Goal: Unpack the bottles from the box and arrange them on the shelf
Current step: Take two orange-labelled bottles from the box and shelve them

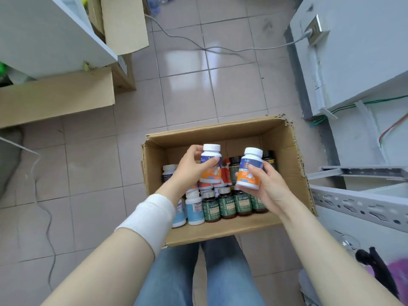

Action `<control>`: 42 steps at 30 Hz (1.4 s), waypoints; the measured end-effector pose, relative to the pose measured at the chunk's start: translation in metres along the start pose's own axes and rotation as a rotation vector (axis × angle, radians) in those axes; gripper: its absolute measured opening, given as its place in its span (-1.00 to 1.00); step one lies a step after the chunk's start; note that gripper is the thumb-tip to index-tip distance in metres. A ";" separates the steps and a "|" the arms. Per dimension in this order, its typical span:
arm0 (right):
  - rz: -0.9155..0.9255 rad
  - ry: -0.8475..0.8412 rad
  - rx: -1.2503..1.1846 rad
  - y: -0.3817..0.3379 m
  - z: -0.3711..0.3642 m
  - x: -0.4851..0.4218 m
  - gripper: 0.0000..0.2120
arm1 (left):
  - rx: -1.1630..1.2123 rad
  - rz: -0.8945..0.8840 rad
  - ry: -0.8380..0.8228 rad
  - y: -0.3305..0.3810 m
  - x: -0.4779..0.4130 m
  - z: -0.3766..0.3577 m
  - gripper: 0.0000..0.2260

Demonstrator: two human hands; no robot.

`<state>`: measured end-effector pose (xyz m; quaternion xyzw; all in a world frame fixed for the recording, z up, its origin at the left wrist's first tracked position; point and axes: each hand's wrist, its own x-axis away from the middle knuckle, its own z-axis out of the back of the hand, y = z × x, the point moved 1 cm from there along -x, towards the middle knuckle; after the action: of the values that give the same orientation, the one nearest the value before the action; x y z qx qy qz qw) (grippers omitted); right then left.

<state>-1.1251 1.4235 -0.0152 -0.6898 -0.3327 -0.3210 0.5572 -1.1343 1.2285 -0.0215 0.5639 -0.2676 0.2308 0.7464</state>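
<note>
An open cardboard box [220,230] stands on the tiled floor in front of my knees. Inside it stand several bottles: green-labelled brown ones [227,205] along the near side, white ones with light blue labels [194,209] at the near left, dark ones [235,164] at the back. My left hand [189,168] grips a white-capped bottle with a blue and orange label [210,164] above the box. My right hand [268,186] holds a second bottle of the same kind [250,168], also lifted above the box.
A grey metal shelf rail with slots [357,204] runs at the right, with grey shelving [353,62] behind it. Cardboard boxes [55,98] and a white cabinet sit at the left. Cables [44,208] trail across the floor.
</note>
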 end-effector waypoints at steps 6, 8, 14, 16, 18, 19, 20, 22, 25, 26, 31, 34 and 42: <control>0.163 -0.041 -0.158 -0.025 -0.022 0.115 -0.65 | 0.220 -0.091 -0.225 0.076 0.085 0.027 -0.65; 0.243 -0.026 -0.214 -0.022 -0.033 0.163 -0.46 | 0.222 -0.127 -0.302 0.098 0.118 0.035 -0.57; 0.499 0.161 -0.314 -0.004 -0.056 0.299 -0.06 | 0.197 -0.344 -0.510 0.157 0.224 0.041 -0.83; 0.564 0.230 -0.334 -0.003 -0.053 0.343 -0.05 | 0.169 -0.431 -0.570 0.178 0.260 0.032 -0.84; 0.617 0.285 -0.344 -0.004 -0.047 0.387 -0.14 | 0.112 -0.512 -0.637 0.201 0.296 0.019 -0.81; 0.651 0.312 -0.350 -0.005 -0.042 0.410 -0.21 | 0.086 -0.551 -0.676 0.212 0.315 0.010 -0.80; 0.691 0.343 -0.355 -0.005 -0.036 0.433 -0.26 | 0.076 -0.583 -0.719 0.223 0.334 0.001 -0.80; 0.777 0.406 -0.354 -0.005 -0.024 0.477 -0.23 | 0.054 -0.623 -0.803 0.244 0.370 -0.019 -0.79; 0.887 0.486 -0.338 0.000 -0.003 0.543 -0.19 | 0.027 -0.710 -0.926 0.269 0.427 -0.050 -0.84; 0.916 0.517 -0.328 0.002 0.004 0.564 -0.18 | 0.026 -0.747 -0.956 0.277 0.446 -0.061 -0.86; 1.026 0.755 -0.187 0.019 0.045 0.661 -0.22 | 0.019 -0.878 -1.091 0.305 0.537 -0.127 -0.91; 1.060 0.868 -0.166 0.029 0.078 0.710 -0.21 | 0.013 -0.931 -1.157 0.316 0.589 -0.173 -0.86; 1.094 1.056 -0.106 0.040 0.180 0.795 -0.75 | -0.116 -1.067 -1.153 0.329 0.669 -0.300 -0.86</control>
<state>-0.6247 1.6746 0.5783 -0.5372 0.3831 -0.3020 0.6881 -0.8033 1.6311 0.5906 0.6071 -0.3172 -0.5019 0.5281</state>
